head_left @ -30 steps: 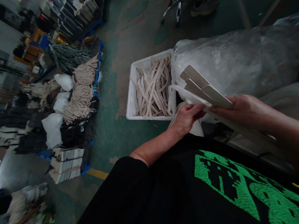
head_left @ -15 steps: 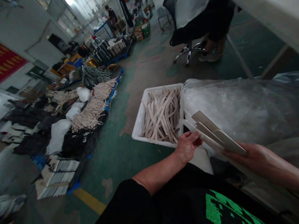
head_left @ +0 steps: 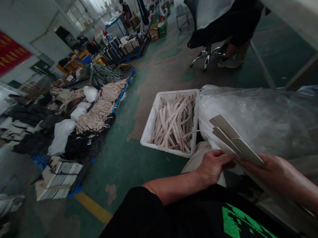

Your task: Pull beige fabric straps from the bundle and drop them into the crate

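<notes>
Several flat strips (head_left: 246, 150), head view: held in mid-air beside the tray, pale, overlapping lengthwise; far ends stepped, not level; near ends running toward lower right, partly hidden; count not readable.
Right hand (head_left: 274, 170): grip closed round the bundle, partway along its length.
Left hand (head_left: 211, 168): grip pinched at the bundle's lower-left edge, close to the right-hand fingers; fingertips partly hidden, exact strip uncertain.
Thin pale tail (head_left: 198, 131): stretched across the tray rim toward the bundle; cannot tell whether joined to it.
White tray (head_left: 149, 132): resting to the left of the bundle, beyond the left forearm; apart from both hands.
Fabric straps (head_left: 172, 121): heaped loosely in the tray, crossing at many angles, unsorted by appearance.
Clear plastic wrap (head_left: 260, 118): bulging just beyond the held strips, beside the tray.
Strip handling, done: gathered into one bundle, grasped from both sides.
Strip handling, left: not yet set down or released; ends not evened, if evenness matters.
Overall stage: judged mid-handling; finished share impossible to judge from this one view.
</notes>
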A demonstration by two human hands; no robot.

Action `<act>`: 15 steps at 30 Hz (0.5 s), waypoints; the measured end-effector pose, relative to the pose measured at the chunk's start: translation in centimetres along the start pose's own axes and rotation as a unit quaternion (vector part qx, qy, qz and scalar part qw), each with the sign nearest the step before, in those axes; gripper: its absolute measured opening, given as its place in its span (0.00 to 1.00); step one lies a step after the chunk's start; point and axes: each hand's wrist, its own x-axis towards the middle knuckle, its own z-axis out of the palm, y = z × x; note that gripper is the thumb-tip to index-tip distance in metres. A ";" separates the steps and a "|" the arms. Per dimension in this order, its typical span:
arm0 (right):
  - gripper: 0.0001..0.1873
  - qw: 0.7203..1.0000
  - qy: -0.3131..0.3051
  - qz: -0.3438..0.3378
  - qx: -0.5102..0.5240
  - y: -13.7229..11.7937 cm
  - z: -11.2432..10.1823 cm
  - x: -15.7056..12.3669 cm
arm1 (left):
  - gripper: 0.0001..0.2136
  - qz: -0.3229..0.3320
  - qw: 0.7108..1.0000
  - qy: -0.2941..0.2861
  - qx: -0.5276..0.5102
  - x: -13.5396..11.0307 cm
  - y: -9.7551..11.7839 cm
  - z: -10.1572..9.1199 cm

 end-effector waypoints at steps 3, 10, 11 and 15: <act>0.20 1.000 0.000 0.017 0.005 0.3 -0.2 -0.1 | 0.28 0.016 1.000 0.001 -0.005 0.2 -0.1 0.1; 0.19 0.999 -0.009 0.029 -0.011 0.6 -0.4 -0.9 | 0.27 0.014 0.999 0.018 -0.025 0.4 0.1 -0.4; 0.19 1.000 0.002 0.022 -0.013 0.4 -0.3 -0.8 | 0.26 0.000 1.000 0.004 -0.011 0.2 -0.4 -0.2; 0.20 1.000 -0.007 0.012 -0.013 0.5 -0.2 -0.5 | 0.24 -0.002 1.000 -0.012 0.001 0.1 -0.8 -0.3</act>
